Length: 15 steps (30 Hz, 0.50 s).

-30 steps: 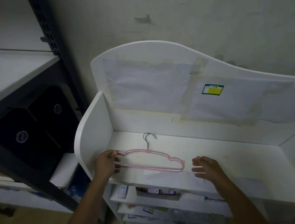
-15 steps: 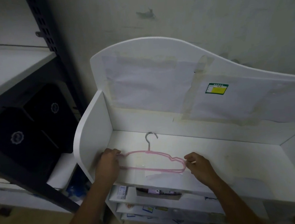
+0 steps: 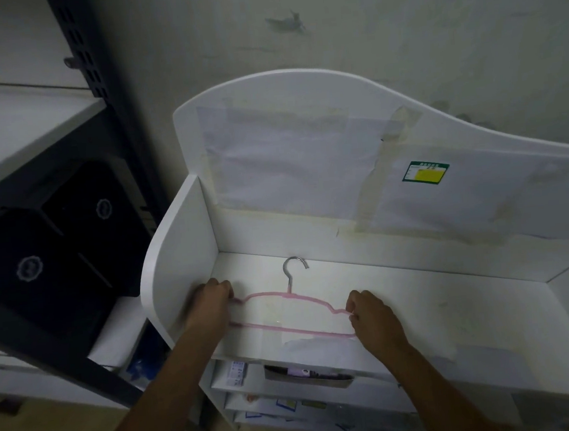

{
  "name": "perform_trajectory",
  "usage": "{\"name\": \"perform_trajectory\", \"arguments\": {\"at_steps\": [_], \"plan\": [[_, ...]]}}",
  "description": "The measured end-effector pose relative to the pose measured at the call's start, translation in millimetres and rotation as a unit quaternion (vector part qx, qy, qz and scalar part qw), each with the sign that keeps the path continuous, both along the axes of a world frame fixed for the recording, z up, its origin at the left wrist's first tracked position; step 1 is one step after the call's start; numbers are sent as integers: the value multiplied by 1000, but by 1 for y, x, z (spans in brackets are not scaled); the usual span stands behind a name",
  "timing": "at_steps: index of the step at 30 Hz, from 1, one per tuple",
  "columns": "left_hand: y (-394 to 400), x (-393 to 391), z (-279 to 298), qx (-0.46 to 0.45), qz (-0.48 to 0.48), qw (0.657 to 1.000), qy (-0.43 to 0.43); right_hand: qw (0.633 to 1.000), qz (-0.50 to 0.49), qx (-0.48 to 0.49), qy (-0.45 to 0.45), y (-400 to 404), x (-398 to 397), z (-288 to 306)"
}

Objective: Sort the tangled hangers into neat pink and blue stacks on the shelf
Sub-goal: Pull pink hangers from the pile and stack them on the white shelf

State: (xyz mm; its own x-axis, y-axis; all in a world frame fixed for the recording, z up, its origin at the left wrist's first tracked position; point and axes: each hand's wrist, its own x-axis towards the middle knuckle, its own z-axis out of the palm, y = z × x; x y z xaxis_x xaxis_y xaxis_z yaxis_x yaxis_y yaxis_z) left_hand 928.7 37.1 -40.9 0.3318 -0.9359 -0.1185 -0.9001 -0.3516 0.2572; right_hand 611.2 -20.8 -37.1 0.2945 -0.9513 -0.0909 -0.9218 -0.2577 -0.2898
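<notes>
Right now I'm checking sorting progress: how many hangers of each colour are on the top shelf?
Pink hanger: 1, flat on the top shelf, left hand and right hand gripping its ends.
Blue hangers: 0 in view.
Total: 1

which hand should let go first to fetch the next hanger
Right, probably. The right hand pinches the pink hanger at its end toward the open shelf; the left hand is boxed in by the side panel.

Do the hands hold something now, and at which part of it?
Yes. Both hold the pink hanger lying on the white shelf: the left hand has its grip on the left end, the right hand on the right end.
</notes>
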Motion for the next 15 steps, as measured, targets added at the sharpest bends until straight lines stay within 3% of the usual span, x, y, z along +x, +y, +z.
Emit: {"name": "perform_trajectory", "arguments": {"at_steps": [15], "plan": [[2,-8,3,31,-8,996,-83,999,-7,19,-39,-13,5,-9]]}}
